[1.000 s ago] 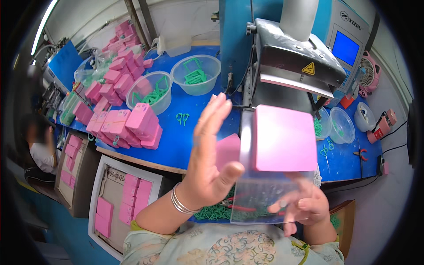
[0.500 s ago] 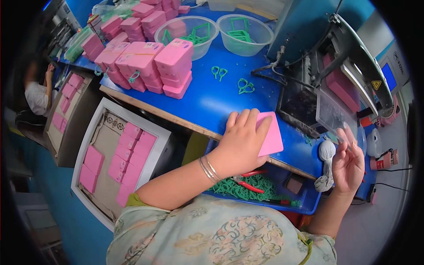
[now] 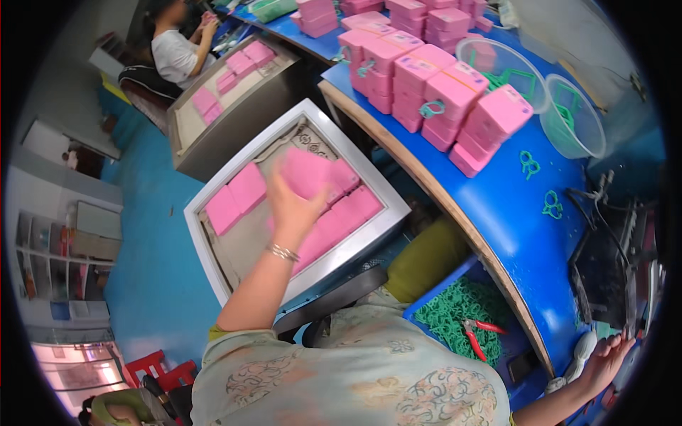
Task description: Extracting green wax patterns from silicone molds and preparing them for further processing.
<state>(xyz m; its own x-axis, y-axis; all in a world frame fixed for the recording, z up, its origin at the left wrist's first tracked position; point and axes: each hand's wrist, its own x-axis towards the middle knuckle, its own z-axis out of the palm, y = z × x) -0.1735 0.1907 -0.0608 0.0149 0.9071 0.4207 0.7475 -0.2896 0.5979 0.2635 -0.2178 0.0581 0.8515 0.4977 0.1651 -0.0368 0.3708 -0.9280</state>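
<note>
My left hand (image 3: 293, 213) is closed around a pink rectangular block (image 3: 309, 172), slightly blurred by motion. It is over a white-framed tray (image 3: 355, 245), where several similar pink blocks (image 3: 249, 186) lie in rows on a beige lining. Whether the held block touches those beneath it cannot be seen. At the far right, my right hand (image 3: 604, 363) has its fingers stretched out beside a bundle of whitish yarn (image 3: 582, 353) and a dark machine (image 3: 611, 273). Anything at its fingertips is too unclear to name.
Stacked pink blocks (image 3: 455, 92) stand on the blue table (image 3: 490, 206), near two clear bowls (image 3: 575, 145) with green pieces. Below the table edge, a blue bin (image 3: 433, 298) holds green scraps and red-handled pliers (image 3: 474, 341). A person (image 3: 177, 53) sits at the far left.
My view has turned left. My left hand has carried the pink block from the blue table to over the white-framed tray. My right hand remains by the machine and yarn.
</note>
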